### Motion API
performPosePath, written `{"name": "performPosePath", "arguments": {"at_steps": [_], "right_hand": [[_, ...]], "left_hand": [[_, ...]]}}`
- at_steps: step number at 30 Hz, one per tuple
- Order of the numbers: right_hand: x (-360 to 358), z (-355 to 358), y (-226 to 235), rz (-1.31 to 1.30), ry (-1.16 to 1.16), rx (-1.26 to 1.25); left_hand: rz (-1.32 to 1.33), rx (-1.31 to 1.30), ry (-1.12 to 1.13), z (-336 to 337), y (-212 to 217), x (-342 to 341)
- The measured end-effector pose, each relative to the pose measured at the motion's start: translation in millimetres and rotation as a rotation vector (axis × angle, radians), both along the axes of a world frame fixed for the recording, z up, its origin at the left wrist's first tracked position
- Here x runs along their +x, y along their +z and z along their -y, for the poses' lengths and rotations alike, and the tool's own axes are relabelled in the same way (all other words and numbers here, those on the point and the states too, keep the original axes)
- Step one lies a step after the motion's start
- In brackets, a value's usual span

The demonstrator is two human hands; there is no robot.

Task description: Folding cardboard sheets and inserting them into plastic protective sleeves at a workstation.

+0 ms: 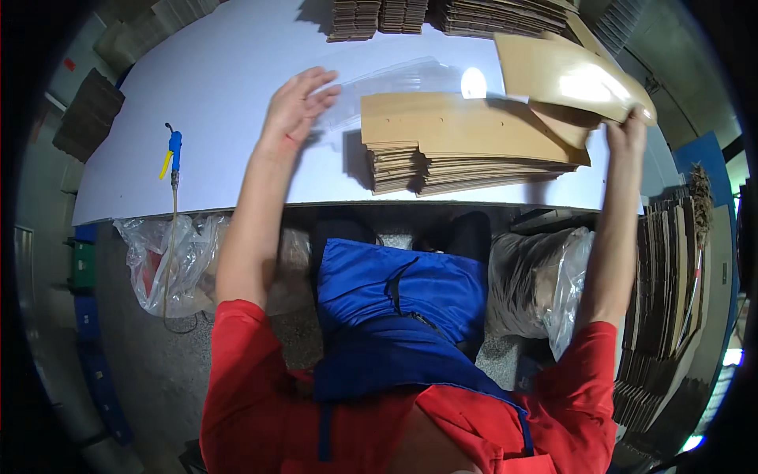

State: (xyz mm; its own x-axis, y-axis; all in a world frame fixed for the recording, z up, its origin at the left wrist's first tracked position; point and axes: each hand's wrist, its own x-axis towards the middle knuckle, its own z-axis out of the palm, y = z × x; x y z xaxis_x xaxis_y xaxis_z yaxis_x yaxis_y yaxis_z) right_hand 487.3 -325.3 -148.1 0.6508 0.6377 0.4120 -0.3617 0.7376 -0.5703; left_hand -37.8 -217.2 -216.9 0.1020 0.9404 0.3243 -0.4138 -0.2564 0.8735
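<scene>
Hands, two, both raised over white table (221, 87). Left hand (296, 107) at 11 o'clock of frame, fingers spread apart, palm down, fingertips touching clear plastic sheet (395, 79) lying flat on table. Right hand (628, 134) at 2 o'clock, closed on lower edge of one cardboard sheet (564, 75), lifted and tilted above the stack; bright glare patch on its face.

Cardboard stack (466, 150), one main pile of flat brown blanks, at 12 o'clock of centre, near table's front edge, between the two hands. Exact count of blanks in pile not readable; many layers seen at its front edge. Small holes visible on top blank. Plastic sheet at 10 o'clock of stack, touching or running under its far left corner; cannot tell which.

Further piles (379, 17) along far table edge at 12 o'clock: at least three side by side. More cardboard standing on edge at 3 o'clock, beside the table (671, 284).

Air gun (174, 150), one, blue body with yellow lever, at 9 o'clock on table, well apart from left hand; hose hanging over front edge.

Plastic bags under table: two, one (166, 261) at 8 o'clock, one (545, 284) at 4 o'clock. Blue apron (395, 300) and red sleeves at 6 o'clock.
</scene>
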Motion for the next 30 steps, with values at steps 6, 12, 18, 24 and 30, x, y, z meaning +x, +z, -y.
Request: {"name": "performPosePath", "arguments": {"at_steps": [6,12,18,24,30], "right_hand": [[194,97,103,0.498,-0.757,-0.055],[30,95,126,0.633,-1.373,-0.088],[-152,48,40,1.385,-1.120,0.142],[-297,11,-82,1.597,-0.603,-0.174],[-317,9,-94,1.567,-0.773,0.032]], "left_hand": [[-0.041,-0.088,0.059,-70,-27,-34],[-0.464,0.298,0.415,-16,-40,-29],[-0.764,0.742,0.396,55,-41,23],[-0.918,0.819,0.349,73,-33,33],[-0.970,0.930,0.499,59,-28,37]]}}
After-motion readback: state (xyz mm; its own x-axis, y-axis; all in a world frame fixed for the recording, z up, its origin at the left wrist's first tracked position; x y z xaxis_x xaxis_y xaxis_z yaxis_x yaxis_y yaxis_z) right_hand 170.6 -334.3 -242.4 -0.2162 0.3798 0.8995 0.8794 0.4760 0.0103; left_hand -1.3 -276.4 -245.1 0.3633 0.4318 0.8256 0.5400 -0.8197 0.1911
